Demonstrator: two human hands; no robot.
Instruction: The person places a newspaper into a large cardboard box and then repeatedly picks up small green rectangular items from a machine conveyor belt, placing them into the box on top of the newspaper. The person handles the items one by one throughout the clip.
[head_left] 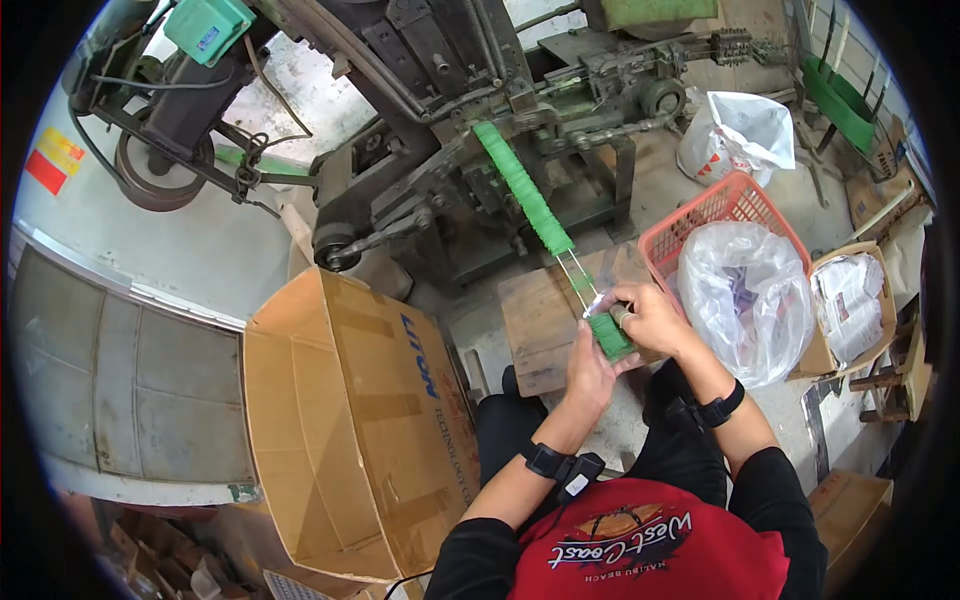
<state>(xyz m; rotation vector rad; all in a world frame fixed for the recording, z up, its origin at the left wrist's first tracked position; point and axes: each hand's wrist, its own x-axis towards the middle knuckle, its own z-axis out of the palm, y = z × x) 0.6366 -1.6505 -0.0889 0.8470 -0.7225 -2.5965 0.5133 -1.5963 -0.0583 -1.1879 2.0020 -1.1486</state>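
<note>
The green bundle (612, 338) lies between the two hands, its left side and near end against the left hand (590, 368) and its upper right edge under the right hand (652, 318). The left hand is closed around the bundle, fingers along its side and under its near end. The right hand's fingers curl over the top and touch it, though I cannot tell whether they pinch it. Just beyond the grip, two thin rods (574, 277) slope up and away to a long green row (525, 190), which reaches the dark machine (440, 150). Under and to the left of the grip is a wooden board (535, 315). Right of the grip sit a red basket (690, 215) and a clear plastic bag (750, 310); well to its left stands a large open cardboard box (400, 400).
</note>
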